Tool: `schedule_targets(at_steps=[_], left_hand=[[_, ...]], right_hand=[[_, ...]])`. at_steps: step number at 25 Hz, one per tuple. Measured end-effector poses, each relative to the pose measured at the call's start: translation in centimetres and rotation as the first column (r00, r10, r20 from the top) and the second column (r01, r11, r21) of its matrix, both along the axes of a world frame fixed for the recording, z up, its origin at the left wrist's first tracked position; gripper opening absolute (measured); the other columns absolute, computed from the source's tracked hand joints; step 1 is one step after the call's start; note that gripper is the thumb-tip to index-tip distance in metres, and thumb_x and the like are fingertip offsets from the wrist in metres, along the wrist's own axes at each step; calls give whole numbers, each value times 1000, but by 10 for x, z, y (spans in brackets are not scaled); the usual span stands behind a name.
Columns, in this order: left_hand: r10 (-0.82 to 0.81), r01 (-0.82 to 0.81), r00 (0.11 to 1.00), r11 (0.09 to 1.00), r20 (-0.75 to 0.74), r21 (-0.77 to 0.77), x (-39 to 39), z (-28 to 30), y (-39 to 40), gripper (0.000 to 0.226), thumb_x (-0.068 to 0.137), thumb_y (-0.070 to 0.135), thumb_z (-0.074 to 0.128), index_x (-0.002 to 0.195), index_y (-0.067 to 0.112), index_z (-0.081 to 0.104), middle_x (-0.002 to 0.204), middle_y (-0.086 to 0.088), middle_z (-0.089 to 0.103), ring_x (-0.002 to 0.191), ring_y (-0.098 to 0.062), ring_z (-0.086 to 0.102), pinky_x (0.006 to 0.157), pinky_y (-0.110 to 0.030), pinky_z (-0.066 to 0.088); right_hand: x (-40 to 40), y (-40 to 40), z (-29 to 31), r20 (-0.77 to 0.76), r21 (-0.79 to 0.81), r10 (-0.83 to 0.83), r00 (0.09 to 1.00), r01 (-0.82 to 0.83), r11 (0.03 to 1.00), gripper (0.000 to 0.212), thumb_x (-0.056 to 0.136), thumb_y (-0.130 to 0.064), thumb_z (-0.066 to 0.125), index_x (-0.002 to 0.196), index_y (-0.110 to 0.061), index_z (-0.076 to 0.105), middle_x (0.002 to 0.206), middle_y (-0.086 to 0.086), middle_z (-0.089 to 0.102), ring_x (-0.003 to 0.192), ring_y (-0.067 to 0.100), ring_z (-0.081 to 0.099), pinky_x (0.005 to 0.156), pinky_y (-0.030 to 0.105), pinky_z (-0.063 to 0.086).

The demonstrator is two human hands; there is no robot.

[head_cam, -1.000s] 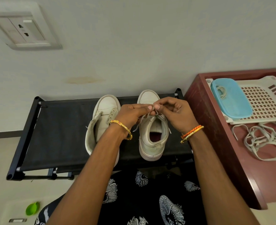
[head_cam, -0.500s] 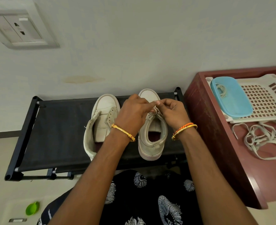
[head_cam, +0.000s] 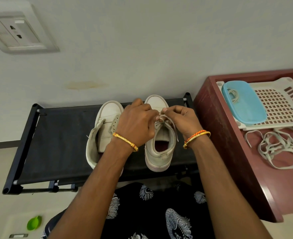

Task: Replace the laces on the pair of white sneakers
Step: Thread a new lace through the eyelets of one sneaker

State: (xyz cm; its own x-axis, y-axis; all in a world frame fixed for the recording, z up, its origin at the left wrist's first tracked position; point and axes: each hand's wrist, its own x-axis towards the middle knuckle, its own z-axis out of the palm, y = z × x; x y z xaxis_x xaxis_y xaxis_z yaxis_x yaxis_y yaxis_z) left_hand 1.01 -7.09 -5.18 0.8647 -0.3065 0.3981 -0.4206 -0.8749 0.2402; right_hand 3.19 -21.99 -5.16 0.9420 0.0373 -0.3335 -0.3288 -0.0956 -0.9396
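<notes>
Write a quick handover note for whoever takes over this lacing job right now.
Hands: left hand and right hand both pinch the lace over the right sneaker.
Things: both sneakers stand on the black rack. The left sneaker has no lace, its tongue loose. Loose laces lie on the red table; another lace sits in the blue tub.
Done: right sneaker is partly laced.
Left: finish the right sneaker, then lace the left one.
</notes>
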Motion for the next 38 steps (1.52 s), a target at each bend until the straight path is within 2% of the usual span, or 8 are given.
schedule_targets(at_steps=[3,9,15,21,26,29,32,38], left_hand=[[39,-76,976,983,-213,-168,-3,5,2,19,87,19,55,85,13,73,69,2,64,73,-15,43,60,-30,41],[-172,-356,709,749,-683,-558,3,10,10,14,93,18,55,89,18,69,87,-3,68,83,-16,61,79,-28,50],[-268,-551,507,630,-819,-547,2,14,5,26,94,17,53,71,19,64,69,6,56,68,-8,46,65,-23,36],[-379,-761,354,415,-855,-499,3,7,8,10,87,21,59,92,15,66,83,0,58,76,-10,48,67,-24,36],[-299,-748,319,504,-899,-433,4,10,11,26,85,35,63,100,14,68,86,1,64,83,-11,53,68,-26,35],[-169,-728,347,572,-923,-378,7,13,9,39,83,39,64,111,13,67,106,-2,66,101,-16,54,80,-30,34],[-76,-705,551,491,-831,-512,9,8,3,28,84,30,67,102,10,71,105,-5,69,104,-20,59,91,-32,42],[210,-547,766,710,-607,-444,15,-14,-19,26,88,40,60,91,19,76,96,3,68,93,-15,60,81,-30,45]], right_hand=[[0,-7,-2,58,-105,-83,995,89,990,12,89,-21,63,78,-17,63,71,-1,61,64,9,58,61,25,53],[-5,-6,-3,324,-267,-69,944,161,950,28,88,-28,62,74,-4,65,74,13,60,68,19,53,64,27,45],[-11,-8,0,288,-315,123,950,-27,949,26,88,-25,63,69,-7,68,75,9,62,75,22,57,69,30,48],[-18,-9,2,184,-354,310,933,-231,906,35,80,-46,67,66,-14,60,66,-1,54,66,13,50,63,32,47],[-14,-9,7,203,-265,321,925,-264,928,27,84,-23,68,67,-3,60,60,4,47,59,14,44,60,29,43],[-15,-13,12,171,-212,342,924,-305,929,24,85,-16,68,67,-2,60,62,11,47,60,19,44,61,26,44],[-20,-21,16,130,-249,378,917,-339,907,26,85,-14,66,62,-6,57,54,4,43,50,9,39,51,17,38],[-31,-17,24,51,-538,514,856,-410,737,34,87,-14,61,58,-13,45,51,-5,38,45,6,33,49,25,34]])
